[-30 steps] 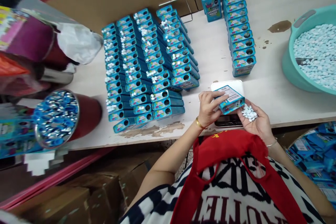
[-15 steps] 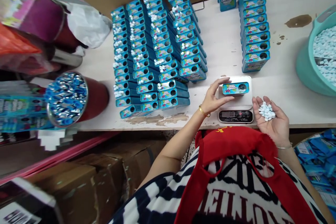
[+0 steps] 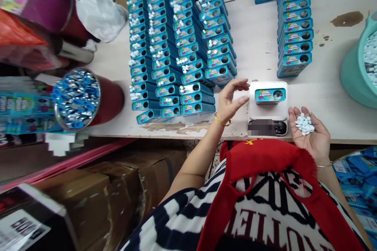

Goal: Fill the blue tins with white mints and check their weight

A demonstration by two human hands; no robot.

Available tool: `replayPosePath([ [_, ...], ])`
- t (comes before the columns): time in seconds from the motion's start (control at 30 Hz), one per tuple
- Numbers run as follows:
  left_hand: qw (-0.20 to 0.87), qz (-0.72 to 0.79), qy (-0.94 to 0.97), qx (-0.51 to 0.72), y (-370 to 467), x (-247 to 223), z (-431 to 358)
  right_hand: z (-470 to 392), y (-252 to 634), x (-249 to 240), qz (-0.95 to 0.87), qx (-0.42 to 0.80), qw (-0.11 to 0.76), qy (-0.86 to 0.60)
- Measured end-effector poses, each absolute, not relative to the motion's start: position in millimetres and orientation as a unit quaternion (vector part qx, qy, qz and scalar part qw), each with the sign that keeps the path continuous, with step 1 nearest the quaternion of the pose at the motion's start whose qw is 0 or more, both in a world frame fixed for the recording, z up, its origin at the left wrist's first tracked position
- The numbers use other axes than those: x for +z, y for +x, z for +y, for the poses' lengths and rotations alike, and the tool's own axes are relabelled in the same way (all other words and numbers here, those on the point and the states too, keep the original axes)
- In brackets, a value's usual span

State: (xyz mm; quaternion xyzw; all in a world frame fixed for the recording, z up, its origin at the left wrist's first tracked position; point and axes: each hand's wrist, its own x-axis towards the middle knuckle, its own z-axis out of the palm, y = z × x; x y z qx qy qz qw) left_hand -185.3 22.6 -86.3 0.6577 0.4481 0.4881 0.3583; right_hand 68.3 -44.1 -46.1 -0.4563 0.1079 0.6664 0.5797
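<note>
A blue candy tin (image 3: pixel 270 95) labelled "Caramelo Macizo" stands on the white plate of a kitchen scale (image 3: pixel 253 111), its round top hole showing candies inside. To the left of the tin my left hand (image 3: pixel 232 100) hovers with thumb and fingers apart, holding nothing and not touching it. My right hand (image 3: pixel 316 137) lies palm up at the right of the scale, cupped around a small heap of white candies (image 3: pixel 304 124). The scale's display is blurred out.
Rows of blue tins (image 3: pixel 188 49), many topped with candies, fill the table's left. Another column of tins (image 3: pixel 295 48) stands at the back right. A teal tub (image 3: pixel 352 74) of candies sits far right, a red bucket (image 3: pixel 110 100) of blue-silver pieces left. Cartons (image 3: pixel 88 200) lie below the table edge.
My left hand has let go of the tin and drawn back to the left. The tin stays on the scale. My right hand still cups the candies. The view has shifted slightly.
</note>
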Motion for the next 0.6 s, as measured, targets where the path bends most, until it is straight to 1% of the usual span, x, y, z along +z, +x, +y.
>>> replayPosePath([
  [0.23,0.374,0.441,0.664,0.474,-184.2,-87.6,22.2,-45.1,67.9,-45.7,0.104,0.667,0.574,-0.463],
  [0.43,0.339,0.413,0.716,0.449,-175.9,-77.2,24.8,-44.1,65.3,-46.4,0.100,0.669,0.569,-0.468],
  [0.5,0.301,0.383,0.779,0.396,-169.4,-65.6,29.2,-43.3,63.6,-46.2,0.107,0.669,0.563,-0.473],
  [0.6,0.221,0.353,0.872,0.259,-163.9,-43.5,47.9,-42.5,62.5,-45.3,0.124,0.671,0.551,-0.481],
])
